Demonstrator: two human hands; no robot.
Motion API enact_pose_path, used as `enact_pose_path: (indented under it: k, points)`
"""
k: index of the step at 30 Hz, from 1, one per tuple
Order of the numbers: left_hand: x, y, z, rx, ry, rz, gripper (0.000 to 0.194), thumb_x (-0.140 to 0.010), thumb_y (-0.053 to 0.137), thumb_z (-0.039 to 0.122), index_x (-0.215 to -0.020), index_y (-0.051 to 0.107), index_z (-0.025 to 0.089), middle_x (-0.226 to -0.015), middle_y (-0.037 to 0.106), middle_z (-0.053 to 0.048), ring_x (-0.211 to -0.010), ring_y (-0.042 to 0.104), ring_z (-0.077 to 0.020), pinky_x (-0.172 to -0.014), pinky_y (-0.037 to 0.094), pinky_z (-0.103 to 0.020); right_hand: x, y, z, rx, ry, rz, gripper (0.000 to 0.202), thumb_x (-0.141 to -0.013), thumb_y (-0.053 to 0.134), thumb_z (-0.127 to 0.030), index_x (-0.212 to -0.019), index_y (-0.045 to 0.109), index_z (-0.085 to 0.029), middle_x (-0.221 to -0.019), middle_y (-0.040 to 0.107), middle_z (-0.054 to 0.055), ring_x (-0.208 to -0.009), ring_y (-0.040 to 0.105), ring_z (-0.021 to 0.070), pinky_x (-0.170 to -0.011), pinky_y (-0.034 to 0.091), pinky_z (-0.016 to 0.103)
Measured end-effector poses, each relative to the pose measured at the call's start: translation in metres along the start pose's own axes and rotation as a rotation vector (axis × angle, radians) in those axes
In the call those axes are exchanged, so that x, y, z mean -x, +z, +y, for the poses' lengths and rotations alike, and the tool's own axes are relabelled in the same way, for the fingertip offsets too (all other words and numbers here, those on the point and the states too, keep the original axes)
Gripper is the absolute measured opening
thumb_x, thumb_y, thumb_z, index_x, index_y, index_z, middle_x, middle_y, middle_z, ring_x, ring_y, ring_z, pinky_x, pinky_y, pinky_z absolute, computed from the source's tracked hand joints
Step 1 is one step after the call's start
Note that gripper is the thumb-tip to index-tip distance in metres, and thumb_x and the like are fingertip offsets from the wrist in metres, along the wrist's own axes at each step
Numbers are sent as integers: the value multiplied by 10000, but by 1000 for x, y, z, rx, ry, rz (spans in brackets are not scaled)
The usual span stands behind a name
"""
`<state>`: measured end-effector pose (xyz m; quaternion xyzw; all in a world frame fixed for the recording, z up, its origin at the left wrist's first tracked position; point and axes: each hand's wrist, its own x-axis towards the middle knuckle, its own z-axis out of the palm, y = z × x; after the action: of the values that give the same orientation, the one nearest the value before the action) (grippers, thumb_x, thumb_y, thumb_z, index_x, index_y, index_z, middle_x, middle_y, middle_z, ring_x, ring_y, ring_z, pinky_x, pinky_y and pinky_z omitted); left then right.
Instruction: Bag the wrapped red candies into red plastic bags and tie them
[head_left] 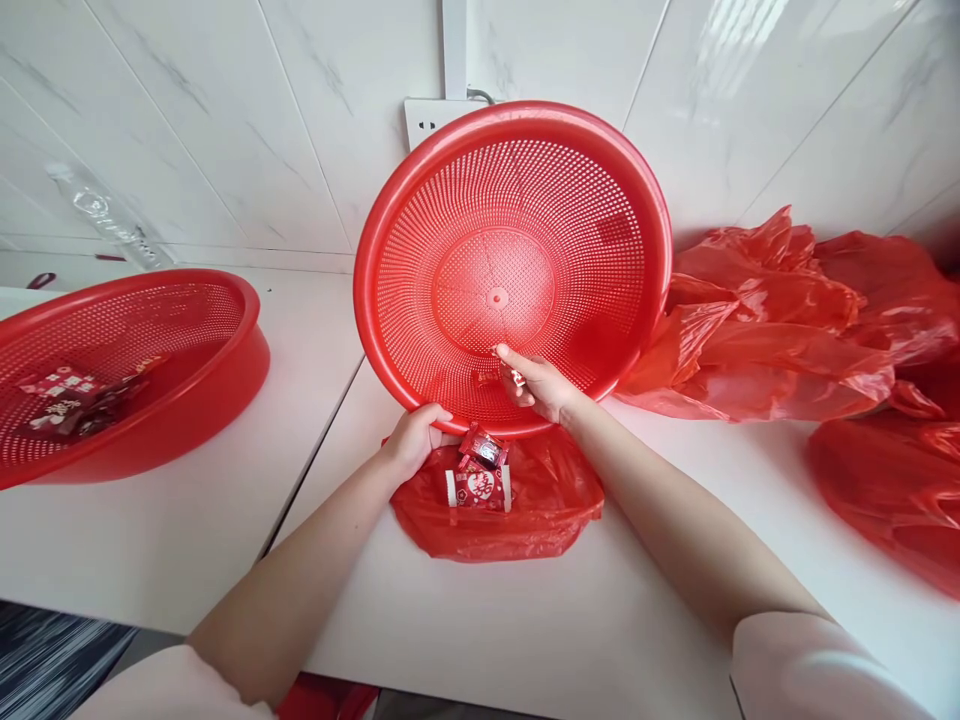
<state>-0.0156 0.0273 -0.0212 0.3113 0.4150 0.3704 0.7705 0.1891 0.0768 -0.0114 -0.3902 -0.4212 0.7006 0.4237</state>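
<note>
A large red plastic colander is tipped up on its side against the wall, its open side facing me. My left hand is closed on its lower left rim, thumb on top, the other fingers partly hidden. Over the lower part of the bowl, my right hand pinches a small red-and-white wrapped candy. Below the rim lies a red plastic bag. A red wrapped packet with white ends and a dark candy in a red wrapper rest on its opening.
At the left stands a second red colander with several wrapped packets inside. Crumpled red bags lie along the wall at the right. A clear bottle leans at the back left, and a power socket sits behind the tipped colander.
</note>
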Motion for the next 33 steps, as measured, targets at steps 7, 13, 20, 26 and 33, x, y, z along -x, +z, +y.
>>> enact_pose_path:
  k: [7,13,20,26,33]
  points:
    - [-2,-2,-1,16,10,-20,319,-711,511,203,-938,673,49,-932,733,-178,-793,700,-288,-714,543,-378,-1,3,2,30,-55,92,467,-656,772,-552,-674,500,-173,-471,446,-71,-355,350,33,-297,189,145]
    - [1,2,1,-4,-13,29,253,-693,502,200,-815,664,50,-804,731,-175,-661,688,-268,-631,540,-366,-3,1,1,-77,49,-19,449,-856,518,-591,-694,506,-172,-433,497,-20,-305,312,54,-293,180,174]
    - [-3,-2,-3,9,8,-14,337,-708,512,206,-952,671,36,-903,733,-177,-788,697,-292,-756,542,-407,-2,-2,6,31,-93,-89,366,-842,624,-383,-1126,569,-160,-431,477,-76,-316,349,59,-290,157,145]
    - [-2,-1,0,54,86,-75,401,-732,492,182,-1071,657,46,-1030,720,-168,-894,689,-289,-839,535,-421,17,2,-21,348,-3,-402,353,-847,608,-484,-1002,600,-168,-533,591,-41,-396,494,79,-381,376,171]
    - [0,3,5,72,116,-35,343,-731,482,148,-998,680,64,-1016,726,-145,-887,693,-268,-857,543,-415,37,12,-48,791,-1,-633,563,-876,471,-607,-665,702,-139,-619,662,45,-549,592,110,-571,501,229]
